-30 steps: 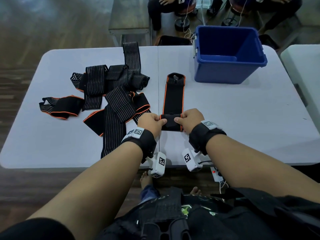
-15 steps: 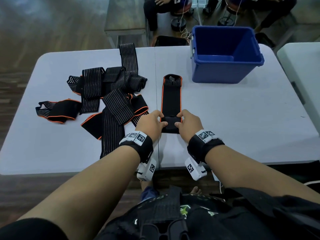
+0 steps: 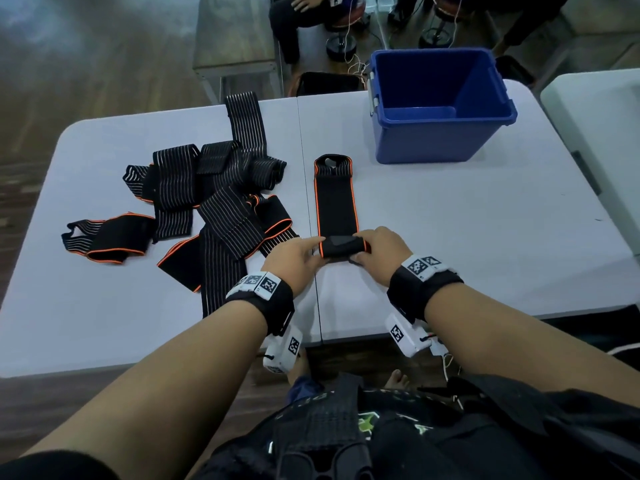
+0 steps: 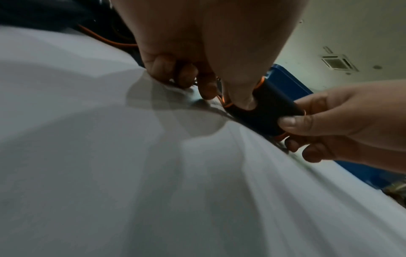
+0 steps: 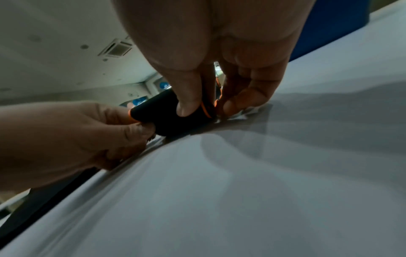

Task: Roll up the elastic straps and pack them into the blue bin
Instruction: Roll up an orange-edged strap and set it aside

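A black elastic strap with orange edges (image 3: 336,199) lies flat along the middle of the white table (image 3: 467,244), its near end wound into a small roll (image 3: 343,247). My left hand (image 3: 298,259) pinches the roll's left end and my right hand (image 3: 379,252) pinches its right end. The wrist views show the roll (image 4: 266,111) (image 5: 169,115) held between thumbs and fingers of both hands, resting on the table. The blue bin (image 3: 440,105) stands open at the far right of the table; no strap shows inside it.
A tangled pile of several black striped and orange-edged straps (image 3: 207,206) covers the table's left half. A second white table (image 3: 595,140) stands at the right. Seated people and stools are beyond the far edge.
Both hands have rolled the strap's near end forward, away from me. The roll has grown thicker and the flat length of strap is shorter.
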Demonstrator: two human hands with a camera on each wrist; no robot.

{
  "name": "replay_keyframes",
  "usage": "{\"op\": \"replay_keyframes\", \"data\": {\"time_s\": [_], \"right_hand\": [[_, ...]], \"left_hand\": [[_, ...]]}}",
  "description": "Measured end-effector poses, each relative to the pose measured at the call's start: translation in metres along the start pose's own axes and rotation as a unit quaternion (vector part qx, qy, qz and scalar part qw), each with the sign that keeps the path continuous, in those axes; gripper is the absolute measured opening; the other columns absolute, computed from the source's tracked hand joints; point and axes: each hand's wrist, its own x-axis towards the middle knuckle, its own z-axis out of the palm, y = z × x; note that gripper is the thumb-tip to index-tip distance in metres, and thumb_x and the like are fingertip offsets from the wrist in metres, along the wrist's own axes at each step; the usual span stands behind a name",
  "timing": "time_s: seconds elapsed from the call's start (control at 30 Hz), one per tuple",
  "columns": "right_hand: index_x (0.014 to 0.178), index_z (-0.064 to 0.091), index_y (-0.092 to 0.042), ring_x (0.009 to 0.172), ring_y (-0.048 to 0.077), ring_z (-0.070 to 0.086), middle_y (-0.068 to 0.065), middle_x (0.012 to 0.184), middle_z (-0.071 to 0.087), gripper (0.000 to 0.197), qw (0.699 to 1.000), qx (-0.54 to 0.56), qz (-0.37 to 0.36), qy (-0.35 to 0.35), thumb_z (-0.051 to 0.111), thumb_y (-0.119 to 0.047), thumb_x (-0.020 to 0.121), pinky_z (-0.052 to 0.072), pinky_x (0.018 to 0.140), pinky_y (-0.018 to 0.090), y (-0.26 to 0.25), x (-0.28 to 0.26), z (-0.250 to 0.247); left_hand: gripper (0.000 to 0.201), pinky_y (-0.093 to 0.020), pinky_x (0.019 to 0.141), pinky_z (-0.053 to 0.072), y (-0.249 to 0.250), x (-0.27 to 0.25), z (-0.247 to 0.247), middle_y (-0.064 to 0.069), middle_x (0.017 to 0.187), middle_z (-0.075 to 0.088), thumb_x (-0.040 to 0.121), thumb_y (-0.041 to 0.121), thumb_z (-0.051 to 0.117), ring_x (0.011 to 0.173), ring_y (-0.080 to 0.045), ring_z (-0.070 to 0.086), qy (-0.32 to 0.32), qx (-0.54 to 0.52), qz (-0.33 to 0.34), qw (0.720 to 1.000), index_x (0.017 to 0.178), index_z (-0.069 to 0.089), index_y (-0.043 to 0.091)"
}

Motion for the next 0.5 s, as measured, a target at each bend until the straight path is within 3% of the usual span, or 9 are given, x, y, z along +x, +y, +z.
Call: {"op": "replay_keyframes", "data": {"time_s": [0.13,0.23,0.3,0.4,0.5], "right_hand": [[0.094,0.071,-0.01,0.081,0.026,0.064,0.007,0.084,0.069,0.021,0.997,0.061,0.037,0.015,0.065,-0.031,0.093,0.046,0.067,0.031,0.0,0.009,-0.004],[0.07,0.058,-0.01,0.062,0.023,0.052,0.004,0.065,0.055,0.038,0.995,0.063,0.075,0.013,0.061,-0.038,0.096,0.034,0.053,0.029,-0.001,0.014,-0.005],[0.062,0.048,-0.011,0.057,0.023,0.046,0.005,0.06,0.048,0.047,0.994,0.042,0.103,0.008,0.058,-0.041,0.097,0.031,0.051,0.03,-0.005,0.017,-0.006],[0.067,0.051,-0.007,0.063,0.028,0.049,0.007,0.063,0.049,0.048,0.99,0.021,0.138,-0.002,0.056,-0.044,0.098,0.033,0.056,0.031,-0.011,0.023,-0.005],[0.079,0.057,-0.004,0.061,0.025,0.05,0.007,0.066,0.052,0.044,0.987,0.011,0.163,-0.002,0.058,-0.045,0.096,0.031,0.05,0.03,-0.016,0.026,-0.006]], "left_hand": [[0.023,-0.03,0.084,0.052,0.004,0.006,0.003,0.004,0.09,0.073,0.097,0.036,0.061,0.092,-0.016,0.067,0.006,-0.056,-0.076,0.996,0.115,0.074,0.028],[0.031,-0.031,0.084,0.051,0.01,0.011,-0.001,-0.004,0.093,0.073,0.1,0.039,0.056,0.092,-0.02,0.066,0.001,-0.05,-0.092,0.995,0.107,0.074,0.015],[0.037,-0.034,0.079,0.051,0.014,0.014,-0.004,-0.009,0.087,0.071,0.101,0.04,0.054,0.085,-0.024,0.066,-0.011,-0.033,-0.103,0.994,0.097,0.073,0.009],[0.045,-0.032,0.064,0.042,0.018,0.018,-0.005,-0.006,0.068,0.058,0.102,0.042,0.05,0.071,-0.026,0.058,-0.04,-0.01,-0.144,0.989,0.081,0.065,0.006],[0.046,-0.03,0.065,0.039,0.023,0.022,-0.006,-0.003,0.063,0.052,0.103,0.042,0.05,0.069,-0.025,0.055,-0.064,0.017,-0.171,0.983,0.072,0.059,0.01]]}}
